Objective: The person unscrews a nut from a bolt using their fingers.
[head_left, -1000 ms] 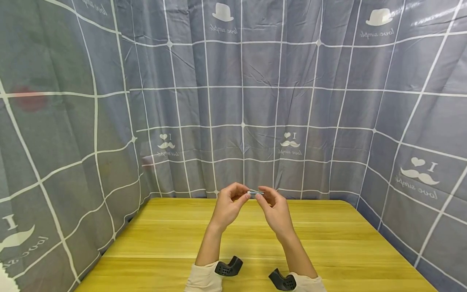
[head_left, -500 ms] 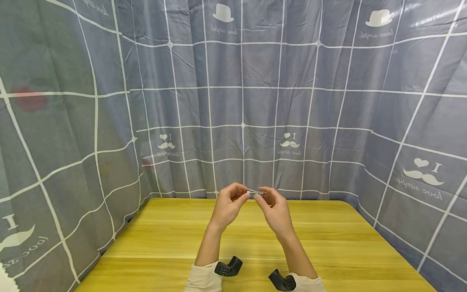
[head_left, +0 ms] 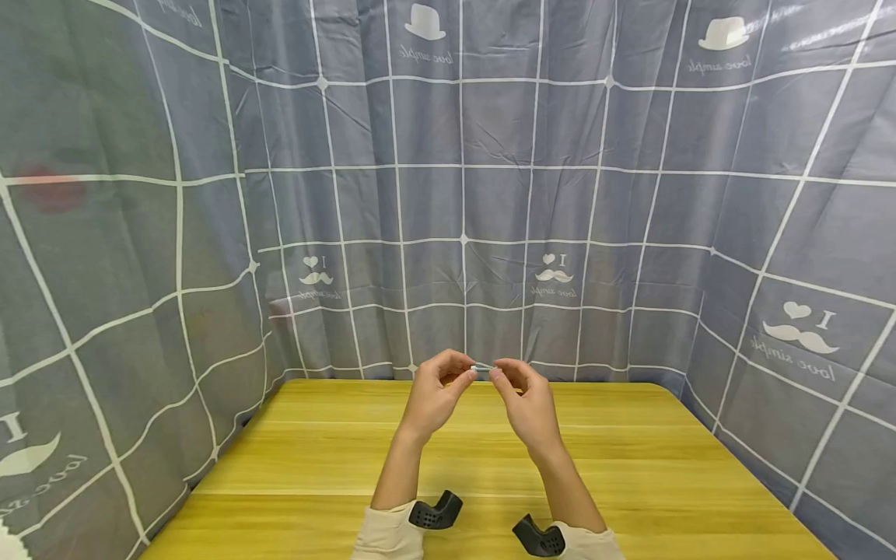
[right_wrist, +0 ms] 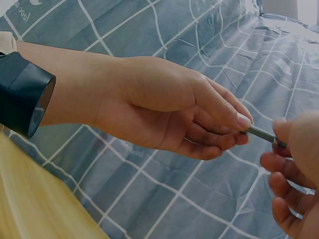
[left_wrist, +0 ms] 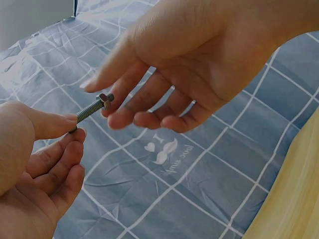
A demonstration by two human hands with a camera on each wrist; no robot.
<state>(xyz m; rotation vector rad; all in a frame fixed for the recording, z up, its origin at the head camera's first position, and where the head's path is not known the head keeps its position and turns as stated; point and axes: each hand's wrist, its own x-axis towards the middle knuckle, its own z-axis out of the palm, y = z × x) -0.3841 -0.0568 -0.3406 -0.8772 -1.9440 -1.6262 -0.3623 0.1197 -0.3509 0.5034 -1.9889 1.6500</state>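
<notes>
While the left hand (head_left: 432,397) pinches one end of the bolt (left_wrist: 89,110) btwn thumb & forefinger, the right hand (head_left: 530,400) is at the other end, thumb & forefinger parted either side of the nut (left_wrist: 104,100), no firm pinch showing; can't tell if a fingertip brushes it. Its other fingers are loosely bent, nothing in them. The bolt is up in the air btwn both hands, near the far edge of the table (head_left: 448,443) in the head view. Nut's on the thread close to the R end, w/ a short stub poking out past it; the L end is mostly hidden by fingertips.

Step in hand, my guess: turning the nut along the thread, prob mid-turn w/ the right digits btwn twists. On or off, can't tell from this. Next move prob calls for R thumb & forefinger closing on the nut's flats for another twist, L pinch kept firm so the bolt doesn't spin along or drop.
</notes>
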